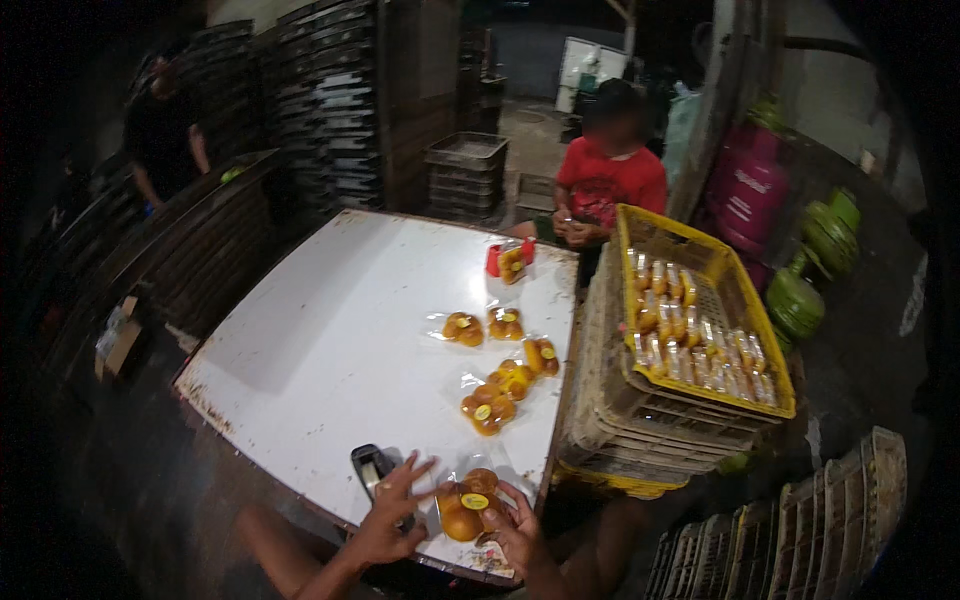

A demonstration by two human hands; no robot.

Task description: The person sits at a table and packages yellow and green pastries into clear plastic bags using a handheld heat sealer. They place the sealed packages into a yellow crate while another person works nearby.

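Note:
Near the front edge of the white table (322, 300), my right hand (519, 529) grips a clear plastic bag of round golden buns (461, 521) with a yellow oval sticker. Just left of that bag is my left hand (394, 510), fingers spread, holding nothing; its fingertips reach toward the bag, and I cannot tell whether they touch it. Partly behind the left hand lies a black tape dispenser (367, 461). Farther up the table are several more bagged buns (487, 409), most with yellow stickers. One bag (511, 264) rests against a small red object (493, 259) at the far side.
On the right, a yellow plastic crate (784, 401) of packed buns tops a stack of crates (600, 405). A person in a red shirt (611, 180) is beyond the table; another person (161, 135) stands far left. Gas cylinders (750, 187) and stacked trays (330, 112) stand farther back.

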